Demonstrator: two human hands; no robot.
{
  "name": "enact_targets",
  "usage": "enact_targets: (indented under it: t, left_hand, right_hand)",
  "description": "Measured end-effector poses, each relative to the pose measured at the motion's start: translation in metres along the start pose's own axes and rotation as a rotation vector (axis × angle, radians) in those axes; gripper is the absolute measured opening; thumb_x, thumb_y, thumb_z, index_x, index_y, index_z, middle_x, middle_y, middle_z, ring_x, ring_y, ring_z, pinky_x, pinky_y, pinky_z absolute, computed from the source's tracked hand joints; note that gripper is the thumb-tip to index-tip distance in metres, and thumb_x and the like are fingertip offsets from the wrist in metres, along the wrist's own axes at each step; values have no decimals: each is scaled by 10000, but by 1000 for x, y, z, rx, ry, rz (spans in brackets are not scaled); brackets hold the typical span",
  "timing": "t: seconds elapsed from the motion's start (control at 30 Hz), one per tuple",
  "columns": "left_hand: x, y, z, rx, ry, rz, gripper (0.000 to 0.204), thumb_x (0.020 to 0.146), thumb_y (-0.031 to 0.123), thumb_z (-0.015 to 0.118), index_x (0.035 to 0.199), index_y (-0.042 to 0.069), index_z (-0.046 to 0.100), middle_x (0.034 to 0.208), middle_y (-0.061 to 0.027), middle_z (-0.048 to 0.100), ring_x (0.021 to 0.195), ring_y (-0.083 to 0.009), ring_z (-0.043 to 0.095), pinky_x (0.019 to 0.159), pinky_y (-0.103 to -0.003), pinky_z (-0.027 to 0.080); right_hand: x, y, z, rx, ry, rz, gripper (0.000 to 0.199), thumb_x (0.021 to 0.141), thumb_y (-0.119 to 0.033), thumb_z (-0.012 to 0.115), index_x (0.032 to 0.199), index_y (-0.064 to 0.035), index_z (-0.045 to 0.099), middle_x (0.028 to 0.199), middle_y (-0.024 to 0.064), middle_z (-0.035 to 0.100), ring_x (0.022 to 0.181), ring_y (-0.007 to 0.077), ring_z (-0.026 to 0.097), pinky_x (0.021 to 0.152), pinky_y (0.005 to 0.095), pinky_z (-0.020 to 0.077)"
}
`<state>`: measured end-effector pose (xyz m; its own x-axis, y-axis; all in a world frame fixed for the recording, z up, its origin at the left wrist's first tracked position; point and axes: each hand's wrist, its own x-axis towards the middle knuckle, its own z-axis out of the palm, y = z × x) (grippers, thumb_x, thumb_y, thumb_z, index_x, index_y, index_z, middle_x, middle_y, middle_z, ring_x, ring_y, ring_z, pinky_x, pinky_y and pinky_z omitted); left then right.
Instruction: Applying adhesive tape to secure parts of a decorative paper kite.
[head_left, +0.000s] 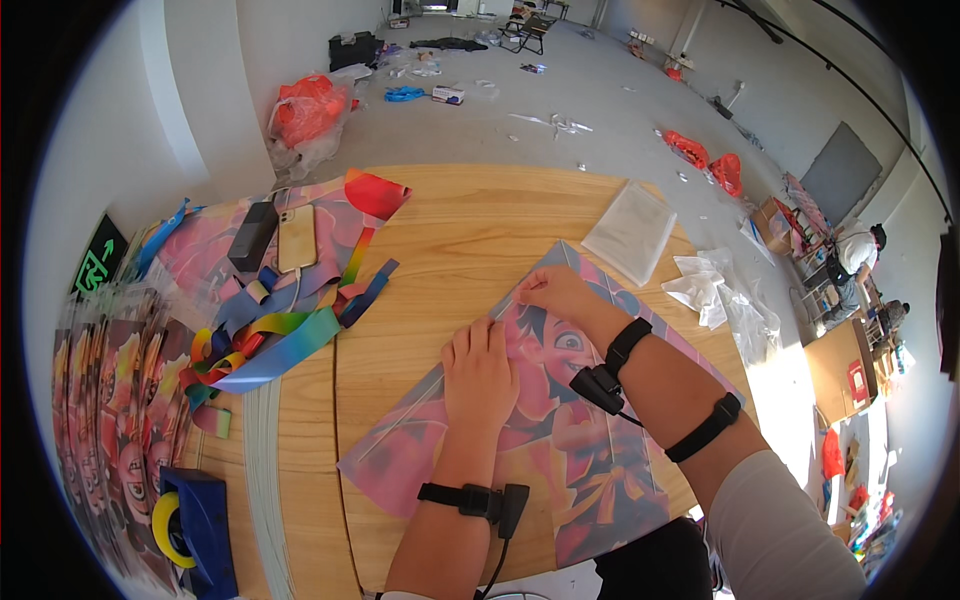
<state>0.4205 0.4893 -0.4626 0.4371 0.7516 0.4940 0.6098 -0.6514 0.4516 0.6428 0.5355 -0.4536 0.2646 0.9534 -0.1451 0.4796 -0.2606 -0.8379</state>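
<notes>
A triangular kite [590, 450], printed with a pink cartoon face, lies spread on the wooden table in front of me. My left hand [480, 375] rests palm down on its left part, the fingers stretched out near the sloping left edge. Farther up, close to the kite's top corner, my right hand [558, 294] is closed in a pinch at that same edge. What its fingertips hold, if anything, is too small to make out. Black straps with small devices sit on both my forearms.
To the left lie rainbow ribbons [270, 345], a phone [296, 240], a black power bank [253, 237], thin white rods [264, 480], a blue tape dispenser [208, 540] and stacked printed sheets [120, 420]. Clear plastic packs [632, 232] lie at the right. A person [855, 255] is far right.
</notes>
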Motion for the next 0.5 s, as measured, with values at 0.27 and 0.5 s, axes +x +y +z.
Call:
enact_targets:
  t: [0.27, 0.5]
  left_hand:
    - [0, 0, 0, 74, -7, 18, 519, 823, 176, 624, 1330, 75, 583, 1284, -111, 539, 1193, -322, 492, 1011, -479, 374]
    - [0, 3, 2, 95, -15, 35, 526, 830, 208, 628, 1347, 119, 589, 1302, -119, 528, 1195, -329, 485, 1022, -481, 368]
  right_hand:
    - [-2, -7, 5, -72, 22, -49, 186, 796, -189, 807, 868, -23, 763, 802, 94, 745, 717, 162, 682, 655, 323, 535]
    - [-5, -12, 4, -35, 24, -77, 155, 791, -175, 792, 850, -34, 765, 788, 87, 744, 699, 165, 677, 640, 333, 529]
